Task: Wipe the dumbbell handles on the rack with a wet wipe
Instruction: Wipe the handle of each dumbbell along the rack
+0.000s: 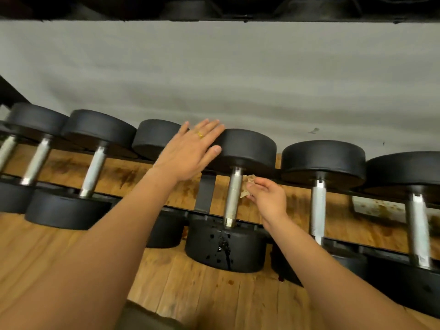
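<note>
Several black dumbbells with silver knurled handles lie in a row on the rack (204, 194). The middle dumbbell's handle (232, 196) looks stained, and dark liquid runs down its near head (225, 246). My right hand (267, 195) pinches a crumpled, brown-stained wet wipe (247, 185) just right of that handle, touching or nearly touching it. My left hand (190, 151), with a gold ring, lies flat with straight fingers over the far heads, its fingertips on the middle dumbbell's far head (247, 146).
A grey wall (214, 72) rises behind the rack. An upper shelf (214, 10) with more dark weights runs across the top. Stained wooden floor (190, 289) lies below. More dumbbell handles stand left (94, 167) and right (317, 210).
</note>
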### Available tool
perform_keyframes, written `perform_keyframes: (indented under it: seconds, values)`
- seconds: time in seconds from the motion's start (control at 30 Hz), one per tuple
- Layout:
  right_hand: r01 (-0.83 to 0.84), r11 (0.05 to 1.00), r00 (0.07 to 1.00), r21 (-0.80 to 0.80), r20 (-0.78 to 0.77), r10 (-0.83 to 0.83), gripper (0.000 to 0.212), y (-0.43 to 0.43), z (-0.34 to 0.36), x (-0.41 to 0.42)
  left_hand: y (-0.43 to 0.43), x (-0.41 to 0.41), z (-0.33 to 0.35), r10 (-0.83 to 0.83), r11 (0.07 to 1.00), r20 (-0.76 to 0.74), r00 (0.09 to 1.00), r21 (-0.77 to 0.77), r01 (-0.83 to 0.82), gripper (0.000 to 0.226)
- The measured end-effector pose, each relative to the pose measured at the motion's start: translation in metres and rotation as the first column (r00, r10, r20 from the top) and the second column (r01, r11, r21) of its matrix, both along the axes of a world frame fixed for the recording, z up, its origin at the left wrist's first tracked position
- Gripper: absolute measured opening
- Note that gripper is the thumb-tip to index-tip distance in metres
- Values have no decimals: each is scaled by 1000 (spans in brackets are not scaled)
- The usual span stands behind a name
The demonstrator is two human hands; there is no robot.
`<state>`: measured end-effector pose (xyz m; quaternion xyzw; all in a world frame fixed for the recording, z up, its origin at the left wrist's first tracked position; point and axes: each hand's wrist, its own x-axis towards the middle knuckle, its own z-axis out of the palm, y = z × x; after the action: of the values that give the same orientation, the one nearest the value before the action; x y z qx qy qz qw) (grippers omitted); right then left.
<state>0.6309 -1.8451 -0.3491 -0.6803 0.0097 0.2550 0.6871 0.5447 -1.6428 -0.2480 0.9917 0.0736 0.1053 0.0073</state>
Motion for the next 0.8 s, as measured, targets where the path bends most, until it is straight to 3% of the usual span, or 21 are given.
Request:
perform_keyframes:
  seconds: [0.17,0.4,0.67,0.8]
  values:
    - [-10,1000,1000,-6,-5,10,27,2,-1,5,53,-24,-10,170,973,-63,983,171,-158,57]
    - [18,1000,1000,20,-19,-18,16,8,-4,5,64,-26,-18,128,975,-29,991,188,-120,65]
    - [61,998,996,15,-61,-60,15,24,-2,6,65,-24,-21,119,975,9,993,188,-119,55]
    - [13,999,1000,-45,-6,-13,20,24,-1,8,66,-24,-22,108,972,37,993,205,-113,53]
